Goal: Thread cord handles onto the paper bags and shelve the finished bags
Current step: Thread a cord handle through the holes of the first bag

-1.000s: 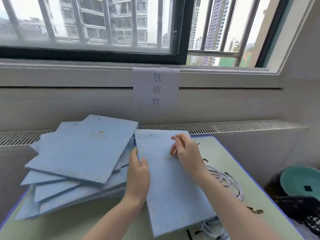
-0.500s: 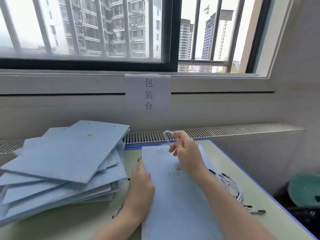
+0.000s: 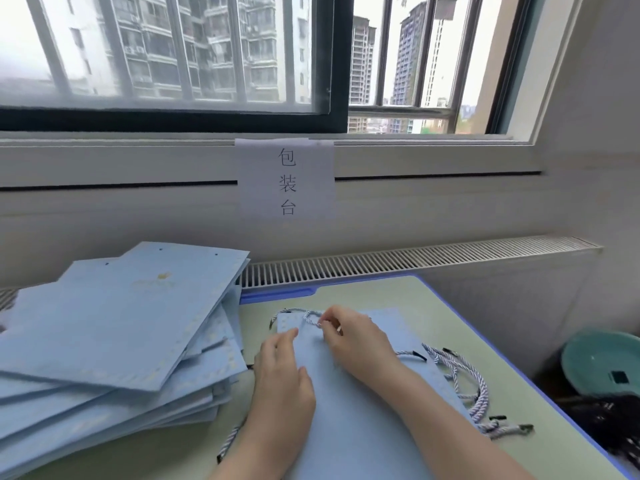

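Tabletop: right hand (image 3: pixel 356 341) fingers pinch cord (image 3: pixel 309 317); left hand (image 3: pixel 282 379) presses bag (image 3: pixel 363 410).

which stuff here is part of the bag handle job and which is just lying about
Job: flat blue paper bag, twisted cord pinched by right hand, left hand pressing the bag, bag stack, spare cords.
Lying about: paper sign, teal stool.

Head camera looks forward and down, close over the table (image 3: pixel 433 306).
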`<act>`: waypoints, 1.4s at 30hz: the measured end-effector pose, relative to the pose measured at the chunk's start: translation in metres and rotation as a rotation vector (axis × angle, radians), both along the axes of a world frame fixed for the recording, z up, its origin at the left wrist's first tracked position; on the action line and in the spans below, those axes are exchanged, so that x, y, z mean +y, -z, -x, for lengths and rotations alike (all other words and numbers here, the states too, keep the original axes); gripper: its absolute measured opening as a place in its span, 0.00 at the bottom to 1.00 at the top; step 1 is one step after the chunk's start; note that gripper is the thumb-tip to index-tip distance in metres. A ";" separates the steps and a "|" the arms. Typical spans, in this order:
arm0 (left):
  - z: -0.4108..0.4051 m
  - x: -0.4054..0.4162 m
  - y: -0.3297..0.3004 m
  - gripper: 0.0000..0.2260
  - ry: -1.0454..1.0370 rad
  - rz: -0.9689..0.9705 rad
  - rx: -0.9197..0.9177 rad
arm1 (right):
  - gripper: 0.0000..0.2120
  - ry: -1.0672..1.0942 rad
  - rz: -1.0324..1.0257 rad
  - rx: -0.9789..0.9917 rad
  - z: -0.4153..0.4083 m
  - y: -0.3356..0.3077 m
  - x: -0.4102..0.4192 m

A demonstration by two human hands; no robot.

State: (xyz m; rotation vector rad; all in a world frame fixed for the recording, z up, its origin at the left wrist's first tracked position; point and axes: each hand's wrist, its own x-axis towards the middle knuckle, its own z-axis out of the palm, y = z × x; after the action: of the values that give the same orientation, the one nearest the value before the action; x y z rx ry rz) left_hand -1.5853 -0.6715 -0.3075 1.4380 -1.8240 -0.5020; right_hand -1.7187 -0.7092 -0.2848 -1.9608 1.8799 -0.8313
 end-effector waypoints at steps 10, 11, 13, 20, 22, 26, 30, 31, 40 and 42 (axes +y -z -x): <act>0.018 -0.030 -0.033 0.18 0.041 0.049 -0.352 | 0.04 -0.142 -0.026 0.008 0.003 0.002 0.002; 0.021 -0.034 -0.031 0.18 0.031 0.037 -0.333 | 0.05 -0.161 -0.040 0.056 0.003 0.002 0.004; 0.023 -0.039 -0.022 0.18 0.002 0.006 -0.256 | 0.08 -0.182 -0.026 0.123 0.004 0.002 0.007; 0.014 -0.044 -0.009 0.14 -0.044 -0.003 -0.121 | 0.05 -0.296 -0.126 0.125 0.011 -0.005 0.010; 0.012 -0.047 -0.009 0.09 -0.042 -0.009 -0.179 | 0.08 -0.283 -0.136 0.087 0.011 -0.005 0.010; 0.010 -0.050 -0.006 0.08 -0.066 -0.008 -0.252 | 0.13 -0.090 -0.023 0.116 0.005 0.004 0.000; 0.010 -0.051 -0.005 0.08 -0.095 0.000 -0.271 | 0.17 0.044 0.026 0.123 -0.001 0.010 -0.013; 0.010 -0.051 -0.005 0.08 -0.094 -0.002 -0.268 | 0.18 0.070 0.024 0.104 -0.001 0.010 -0.015; 0.009 -0.051 -0.003 0.07 -0.074 0.063 -0.216 | 0.18 0.140 -0.098 0.217 -0.010 0.006 -0.025; 0.010 -0.053 -0.001 0.08 -0.074 0.071 -0.195 | 0.16 0.116 -0.094 0.191 -0.005 0.007 -0.022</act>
State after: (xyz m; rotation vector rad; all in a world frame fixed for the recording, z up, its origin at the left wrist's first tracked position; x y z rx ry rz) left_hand -1.5954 -0.7246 -0.3060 1.5444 -1.9106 -0.2647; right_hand -1.7135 -0.7316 -0.2915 -1.9492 2.1174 -0.5907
